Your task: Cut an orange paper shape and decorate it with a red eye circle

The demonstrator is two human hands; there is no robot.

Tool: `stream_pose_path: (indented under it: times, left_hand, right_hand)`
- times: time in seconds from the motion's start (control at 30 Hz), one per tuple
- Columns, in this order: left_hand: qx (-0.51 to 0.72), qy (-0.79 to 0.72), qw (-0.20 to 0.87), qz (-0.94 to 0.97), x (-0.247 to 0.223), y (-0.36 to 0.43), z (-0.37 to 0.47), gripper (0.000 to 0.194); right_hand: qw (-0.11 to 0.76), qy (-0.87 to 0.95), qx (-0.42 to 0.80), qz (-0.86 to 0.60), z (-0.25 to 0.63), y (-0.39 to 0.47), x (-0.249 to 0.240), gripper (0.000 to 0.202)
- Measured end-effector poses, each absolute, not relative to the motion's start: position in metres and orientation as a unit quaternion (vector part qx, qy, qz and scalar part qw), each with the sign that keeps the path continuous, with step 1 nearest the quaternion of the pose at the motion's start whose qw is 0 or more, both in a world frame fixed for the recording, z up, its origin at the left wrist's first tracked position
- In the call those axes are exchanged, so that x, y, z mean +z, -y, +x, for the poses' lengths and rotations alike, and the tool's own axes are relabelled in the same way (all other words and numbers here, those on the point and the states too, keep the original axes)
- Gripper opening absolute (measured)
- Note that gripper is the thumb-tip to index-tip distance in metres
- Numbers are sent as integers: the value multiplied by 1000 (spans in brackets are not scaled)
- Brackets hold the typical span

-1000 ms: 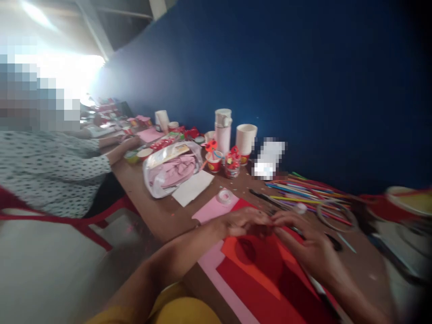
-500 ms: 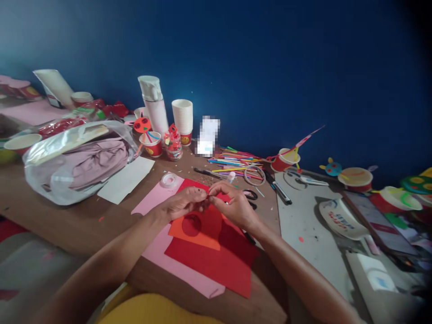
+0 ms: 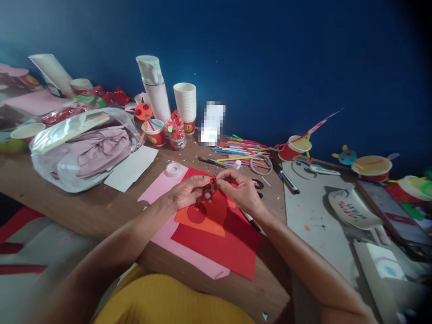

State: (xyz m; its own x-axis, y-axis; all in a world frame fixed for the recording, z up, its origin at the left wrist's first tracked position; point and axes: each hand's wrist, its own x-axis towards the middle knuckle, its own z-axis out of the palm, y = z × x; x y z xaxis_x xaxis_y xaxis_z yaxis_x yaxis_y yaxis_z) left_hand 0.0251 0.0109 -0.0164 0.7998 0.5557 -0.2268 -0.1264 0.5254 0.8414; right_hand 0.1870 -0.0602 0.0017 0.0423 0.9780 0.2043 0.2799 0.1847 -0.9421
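Observation:
Between the fingertips of my two hands is a small red paper piece [image 3: 212,181] with dark marks. My left hand [image 3: 192,190] pinches it from the left, thumb on top. From the right, my right hand [image 3: 239,186] grips it between thumb and forefinger. Below them lies an orange paper sheet [image 3: 209,226], with a red paper circle [image 3: 196,214] on it that bears a small orange, dark-marked patch. Under these are a red paper sheet [image 3: 232,254] and a pink paper sheet [image 3: 192,255]. Black-handled scissors [image 3: 258,183] lie just beyond my right hand, partly hidden.
A tape roll [image 3: 173,169] lies beyond my left hand. Further back are coloured pipe cleaners [image 3: 241,150], stacked paper cups [image 3: 185,103] and a white flask [image 3: 155,90]. A plastic bag [image 3: 84,153] stands left; a black cutter [image 3: 285,176] and decorated cups [image 3: 372,168] are right.
The camera view has tilted down slightly, so the table things sit higher. Both hands stay together at the small red piece, which now shows more plainly between the fingertips.

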Motion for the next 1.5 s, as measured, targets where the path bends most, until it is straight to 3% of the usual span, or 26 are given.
stream_pose_path:
  times: [0.17,0.3,0.47,0.6,0.73,0.9,0.97,1.2,1.5]
  left_hand:
    - [199,-263,805,494,-12,-10,20,34]
    - [211,-317,717,584,-3,2,-8,21]
    - [231,-256,280,896,-16,35,-44,20]
    - [196,-209,132,949,-34,50,-51,25]
    - [180,-207,99,957,-40,53,-50,25]
    - [172,-217,90,957,-41,57,-52,25]
    - [163,-219,94,958,-42,59,-54,27]
    - [157,-233,87,956,-43,60,-58,30]
    - [147,-238,77,957,-46,59,-59,34]
  right_hand:
    - [499,583,364,-528,188,60,4,9]
    - [508,565,363,-539,190,60,7,8]
    - [446,598,396,-536,191,60,7,11]
    - [386,619,427,-534,187,60,-1,13]
    - [307,665,444,-515,187,68,-1,12]
    - [74,832,345,-429,181,84,16,13]
    - [24,860,292,-418,173,90,18,15]
    - [-45,884,158,-439,154,103,8,22]
    - [-35,883,156,-441,154,104,8,21]
